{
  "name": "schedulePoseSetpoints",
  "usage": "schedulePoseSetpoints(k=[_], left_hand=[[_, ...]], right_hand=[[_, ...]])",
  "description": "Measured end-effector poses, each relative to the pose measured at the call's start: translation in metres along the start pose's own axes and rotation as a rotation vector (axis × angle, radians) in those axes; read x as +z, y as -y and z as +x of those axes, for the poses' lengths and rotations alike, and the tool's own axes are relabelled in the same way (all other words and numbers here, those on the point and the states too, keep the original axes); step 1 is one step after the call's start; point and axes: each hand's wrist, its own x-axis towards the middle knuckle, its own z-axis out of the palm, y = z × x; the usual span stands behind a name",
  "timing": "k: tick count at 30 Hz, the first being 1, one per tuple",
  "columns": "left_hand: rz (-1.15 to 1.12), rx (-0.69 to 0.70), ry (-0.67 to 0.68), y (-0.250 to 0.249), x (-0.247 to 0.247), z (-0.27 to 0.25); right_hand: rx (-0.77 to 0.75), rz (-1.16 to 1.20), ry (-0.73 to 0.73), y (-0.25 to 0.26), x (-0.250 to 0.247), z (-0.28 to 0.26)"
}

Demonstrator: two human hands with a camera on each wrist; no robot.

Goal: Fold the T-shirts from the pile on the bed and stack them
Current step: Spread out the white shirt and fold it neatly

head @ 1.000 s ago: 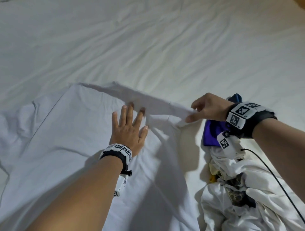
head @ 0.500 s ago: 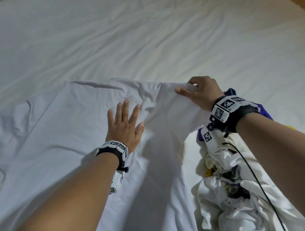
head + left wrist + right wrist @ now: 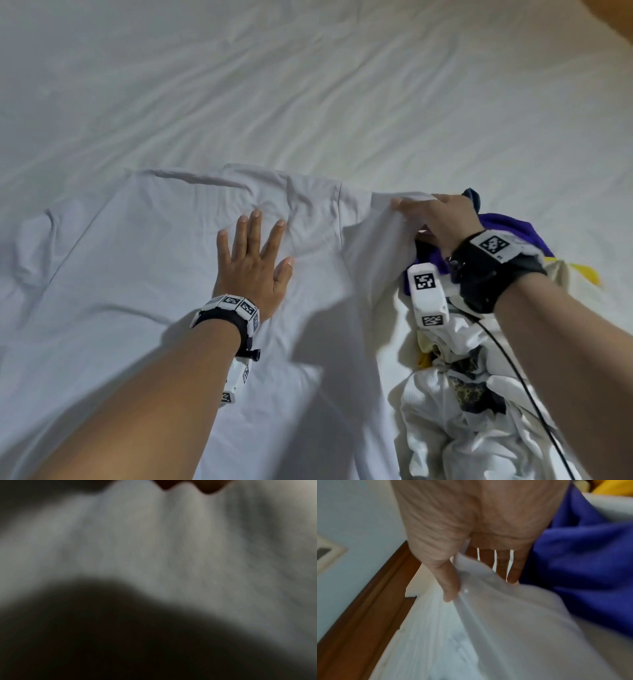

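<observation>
A white T-shirt [image 3: 144,267] lies spread on the bed in front of me. My left hand [image 3: 255,260] presses flat on its upper middle, fingers straight and spread. My right hand [image 3: 435,219] pinches the shirt's right sleeve [image 3: 373,233] between thumb and fingers and holds it out to the right, slightly lifted. In the right wrist view the thumb and fingers [image 3: 452,588] clamp the white cloth [image 3: 513,622]. The left wrist view shows only blurred white fabric [image 3: 171,547].
A pile of unfolded clothes [image 3: 479,394] lies at the right, with a purple garment [image 3: 507,229], white ones and a yellow piece [image 3: 587,274]. The white bedsheet [image 3: 308,85] stretches far ahead. A wooden bed frame [image 3: 359,615] shows beside the mattress.
My right hand has carried the sleeve outward to the right and lower, spreading it. The left hand has stayed flat on the shirt.
</observation>
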Motion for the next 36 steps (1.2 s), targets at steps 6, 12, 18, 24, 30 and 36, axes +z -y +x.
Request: schedulePoseSetpoints(k=[6,12,18,24,30,36], left_hand=[[-0.010,-0.002,0.008,0.000,0.000,0.000],[-0.003,-0.005,0.009,-0.001,-0.001,0.000],[-0.005,-0.005,0.010,-0.001,-0.001,-0.001],[0.001,0.009,0.012,0.000,-0.002,0.000],[-0.004,-0.005,0.010,-0.001,-0.001,0.000],[-0.018,0.004,0.007,0.000,0.000,-0.001]], right_hand=[[-0.153,-0.292,-0.293,-0.023,0.015,-0.021],[-0.151,-0.713,-0.282,-0.038,0.005,-0.015],[-0.229,-0.882,-0.389,-0.033,0.011,-0.025],[-0.656,-1.003,0.035,-0.027,0.102,-0.064],[-0.607,-1.167,0.232,-0.072,0.106,-0.030],[-0.460,-1.148,0.035,-0.085,0.049,-0.004]])
